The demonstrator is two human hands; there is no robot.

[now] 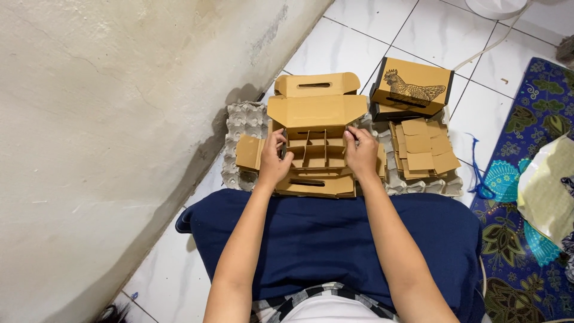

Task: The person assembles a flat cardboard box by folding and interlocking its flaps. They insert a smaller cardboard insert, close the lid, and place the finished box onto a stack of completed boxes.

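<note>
Cardboard carton point(315, 149), brown and open on a grey egg tray point(242, 122) on the floor, holds crossed dividers. Left hand point(273, 161) and right hand point(361, 152) each pinch its side walls. Folded box point(411, 85) and flat inserts point(424, 149) lie nearby.

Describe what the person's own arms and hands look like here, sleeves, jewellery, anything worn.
Both forearms are bare from elbow to wrist, with no sleeves in view. The left hand and the right hand wear no gloves, and no watch, bracelet or ring can be made out. Whether the nails are painted is too small to tell. Below the arms a dark blue cloth covers the lap, with a black-and-white checked garment at the waist.
</note>
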